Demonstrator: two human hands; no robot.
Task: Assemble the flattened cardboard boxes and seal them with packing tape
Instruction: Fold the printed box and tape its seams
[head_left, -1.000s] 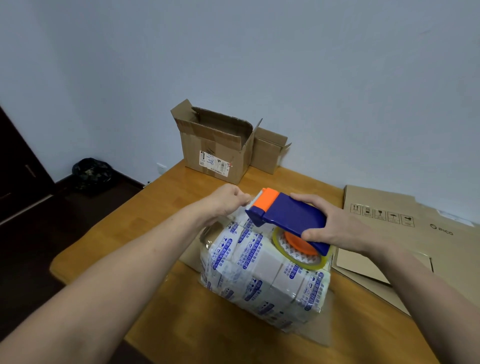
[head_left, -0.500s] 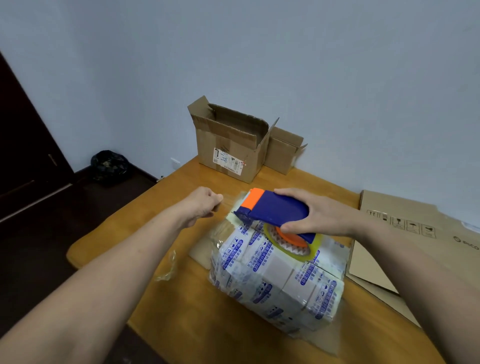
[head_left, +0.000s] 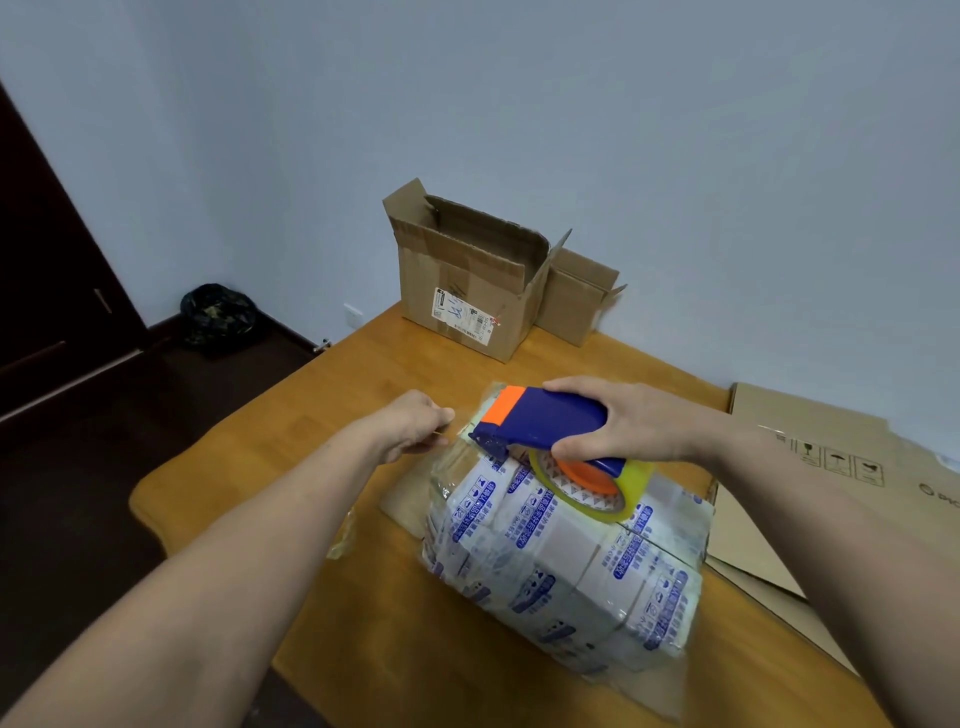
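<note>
item 1, wrapped box (head_left: 561, 551): near centre of the desk (head_left: 311, 415). its visible faces are covered in white-and-blue printed tape, and it lies on a flat cardboard sheet (head_left: 405, 512). we judge it assembled and largely sealed.

item 2, tape dispenser (head_left: 545, 415): blue body, orange tip, clear tape roll (head_left: 592, 483) beneath. it is held just over the far left corner of the wrapped box. the right hand (head_left: 623, 421) has its fingers wrapped round the body.

item 3, tape strip (head_left: 460, 428): clear, faint, drawn leftward from the dispenser's mouth. the left hand (head_left: 415, 426) has its fingers curled and pinches the free end.

item 4, open box (head_left: 467, 280): far edge of the desk, upright, top flaps up, unsealed. a smaller box (head_left: 576, 296) stands against its right side, flaps also open.

item 5, flattened cardboard (head_left: 831, 467): far right, lying flat, not assembled.

status: we judge the task partway done. one strip is being readied for the wrapped box, two boxes want closing and taping, and the flat stock is untouched.
</note>
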